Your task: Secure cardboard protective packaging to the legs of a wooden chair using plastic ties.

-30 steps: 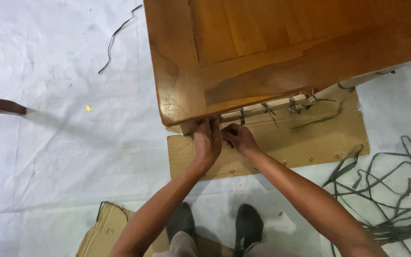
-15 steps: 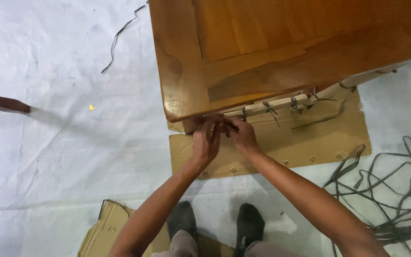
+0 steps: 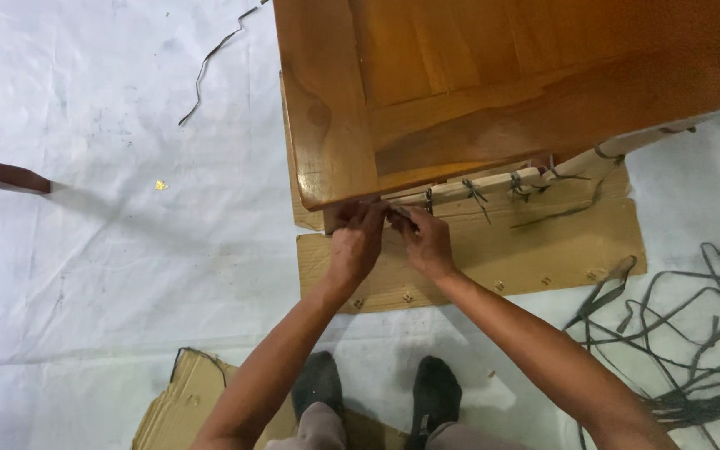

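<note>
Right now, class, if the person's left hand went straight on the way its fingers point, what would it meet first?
Probably the pale wooden slat under the glossy brown wooden cabinet's edge; the left hand already seems to touch it, though depth is unclear.

Both my arms reach forward, converging. My left hand (image 3: 355, 243) sits knuckles up, fingers curled and pinching at the tips; my right hand (image 3: 425, 241) meets it, fingertips pinched, nearly touching.
</note>
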